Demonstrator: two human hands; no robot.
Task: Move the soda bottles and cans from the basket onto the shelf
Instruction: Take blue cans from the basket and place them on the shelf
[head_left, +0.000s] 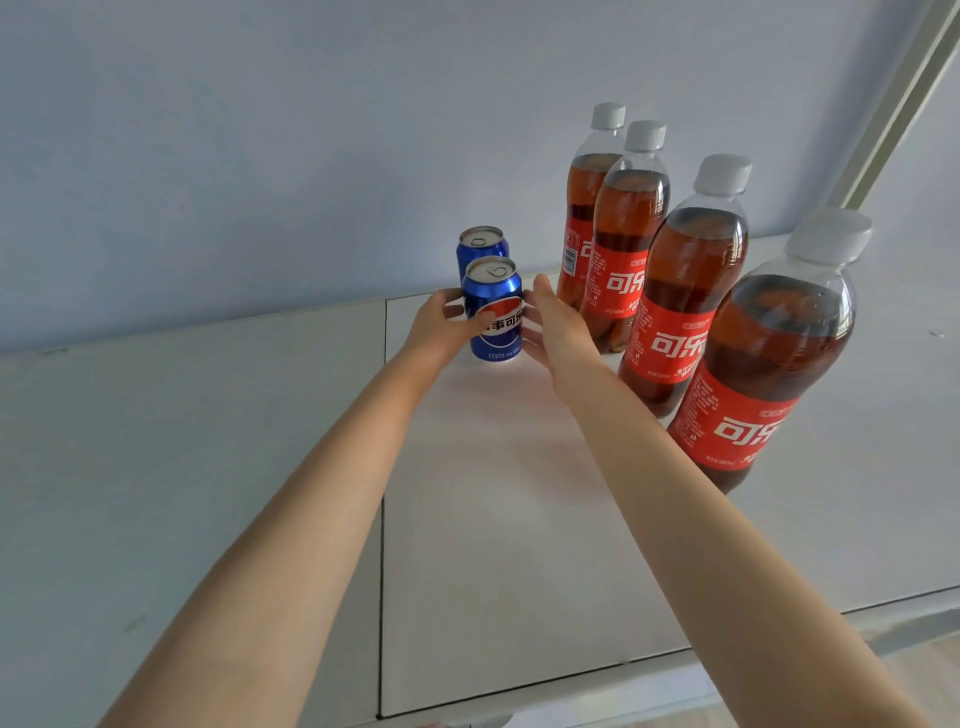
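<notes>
Two blue soda cans stand upright on the white shelf top (498, 519). The nearer can (496, 317) sits between both my hands. My left hand (441, 325) wraps its left side, thumb across the label. My right hand (553, 327) lies flat against the can's right side with fingers straight. The second can (480, 247) stands right behind it, near the wall. Several cola bottles with red labels and white caps run in a diagonal row on the right, from the farthest (587, 208) to the nearest (763, 364). The basket is out of view.
A pale wall rises directly behind the shelf top. A seam (383, 519) splits the surface into a left and a right panel. The front edge (623, 670) runs along the bottom right, with floor beyond. A door or window frame (893, 104) slants at the upper right.
</notes>
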